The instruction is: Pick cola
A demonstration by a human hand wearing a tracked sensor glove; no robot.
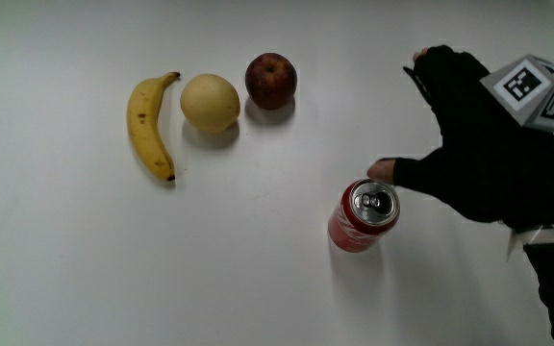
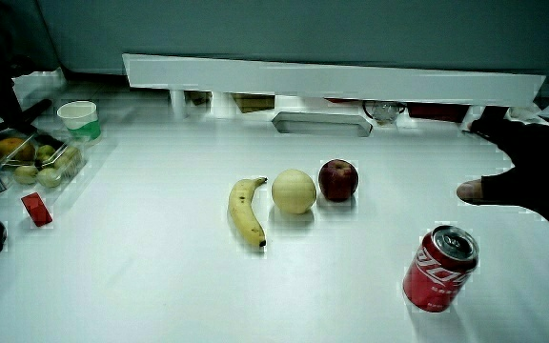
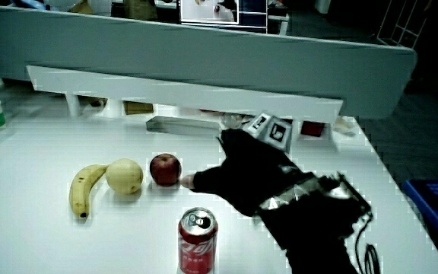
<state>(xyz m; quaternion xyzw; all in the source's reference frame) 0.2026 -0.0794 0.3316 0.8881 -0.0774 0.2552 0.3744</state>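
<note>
On the white tabletop (image 1: 65, 269) we see three fruits in a row: a curved yellow banana (image 1: 150, 123), just beside it a round pale-yellow fruit (image 1: 210, 102), poss. a pear or melon, then a dark red apple (image 1: 271, 80) beside that. All three sit apart from the task item.

Next comes the red aluminium cola can (image 1: 364, 215) w/ silver top, standing upright, nearer to us than the fruit row. Its pull tab looks unopened, so we judge it full: fairly heavy for its size, rigid walls, smooth & maybe slick. We think the best hold is around the middle of the cylinder, thumb one side, fingers wrapping the rest; squeezing hard isn't needed, but a top-rim pinch could slip.

Last is the black-gloved hand (image 1: 489, 144) w/ the patterned cube (image 1: 532, 88) on its back. It hovers beside the can, fingers spread & relaxed, holding nothing; the bare thumb tip (image 1: 381, 169) is just beside the can's rim, not clearly touching.

In both side views the can (image 2: 439, 270) (image 3: 198, 242) stands free, hand (image 2: 532, 176) (image 3: 257, 175) close by.
</note>
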